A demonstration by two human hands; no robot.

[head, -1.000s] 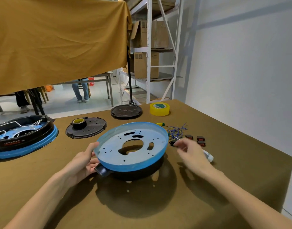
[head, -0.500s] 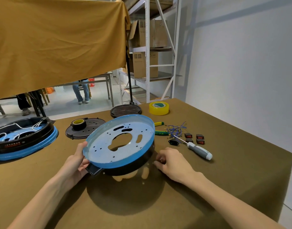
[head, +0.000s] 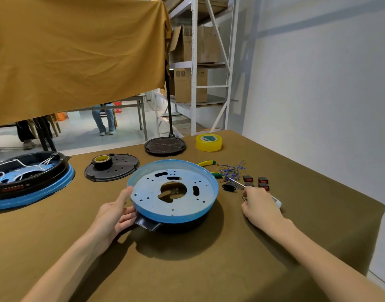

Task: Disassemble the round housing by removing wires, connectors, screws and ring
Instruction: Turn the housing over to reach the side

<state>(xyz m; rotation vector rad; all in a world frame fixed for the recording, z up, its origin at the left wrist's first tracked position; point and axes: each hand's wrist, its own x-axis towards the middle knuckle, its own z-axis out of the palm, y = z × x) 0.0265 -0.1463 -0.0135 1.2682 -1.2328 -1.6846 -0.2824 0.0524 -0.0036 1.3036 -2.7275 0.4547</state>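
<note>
Housing sits mid-table, blue plate up, tilted | left hand grips its left rim, thumb on the edge, fingers underneath | right hand curls round the screwdriver just right of the housing | wires and black switches lie beyond it.

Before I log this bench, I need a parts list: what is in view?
round housing: 1, blue and black, table centre
second housing: 1, blue and black, white wires inside, far left
black discs: 2, behind
black tape: 1, on nearer disc
yellow tape: 1, far edge
blue wires: bundle, right
black switches: 4, right
screwdriver: 1, under right hand
left hand: grips housing rim
right hand: on screwdriver handle
</note>
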